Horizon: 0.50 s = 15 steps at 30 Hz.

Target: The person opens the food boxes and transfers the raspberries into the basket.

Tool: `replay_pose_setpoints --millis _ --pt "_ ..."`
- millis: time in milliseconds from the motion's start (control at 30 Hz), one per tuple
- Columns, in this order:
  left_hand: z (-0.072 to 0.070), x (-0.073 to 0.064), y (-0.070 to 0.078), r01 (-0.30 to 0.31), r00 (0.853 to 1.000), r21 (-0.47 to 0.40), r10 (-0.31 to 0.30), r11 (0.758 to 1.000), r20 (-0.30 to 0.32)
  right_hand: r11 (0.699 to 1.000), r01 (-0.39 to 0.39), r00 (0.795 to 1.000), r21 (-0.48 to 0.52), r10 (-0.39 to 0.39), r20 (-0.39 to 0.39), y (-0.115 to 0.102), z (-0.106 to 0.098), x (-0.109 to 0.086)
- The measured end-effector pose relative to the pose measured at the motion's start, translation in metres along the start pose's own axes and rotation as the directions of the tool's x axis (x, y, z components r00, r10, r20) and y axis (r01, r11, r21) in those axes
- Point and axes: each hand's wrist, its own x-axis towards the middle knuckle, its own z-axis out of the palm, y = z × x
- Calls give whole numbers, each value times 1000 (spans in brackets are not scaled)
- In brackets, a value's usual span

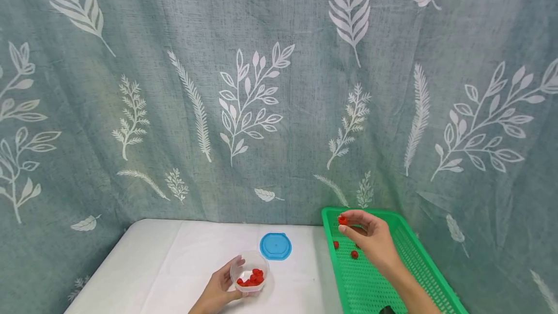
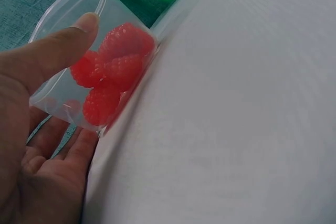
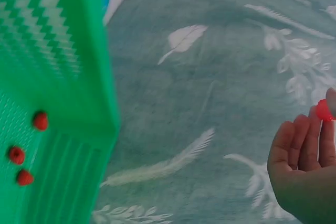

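My left hand (image 1: 221, 287) holds a clear plastic cup (image 1: 240, 271) on the white table, thumb on one side and fingers around the other. Several raspberries (image 2: 122, 59) lie at the bottom of the cup. Over the far end of the green basket (image 1: 405, 299), my right hand (image 1: 369, 236) pinches one raspberry (image 1: 342, 220) between thumb and fingertips. Three more raspberries (image 3: 40, 120) lie on the basket floor, one of them partly covered by the right hand in the head view.
A blue lid (image 1: 275, 246) lies flat on the white table (image 1: 174, 256), just behind the cup. The basket's raised rim (image 1: 333, 265) stands along the right side of the table. Behind everything hangs a grey-green curtain (image 1: 296, 168) with white leaf prints.
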Motion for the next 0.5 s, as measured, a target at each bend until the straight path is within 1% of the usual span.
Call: replay_pose_setpoints --millis 133,333,433,500 --pt "0 -2 2 4 1000 -3 -4 1000 -4 999 -20 1000 -31 20 -8 19 -8 19" --pt "0 0 1 6 1000 -14 -6 1000 -3 993 -44 998 -106 38 -58 65 -21 42" --pt "-1 2 -1 9 1000 -15 -9 1000 0 982 -91 993 -163 79 -84 87 -28 51" --pt "-1 2 -2 7 1000 -15 -7 1000 2 969 -131 989 -210 113 -95 101 -33 56"
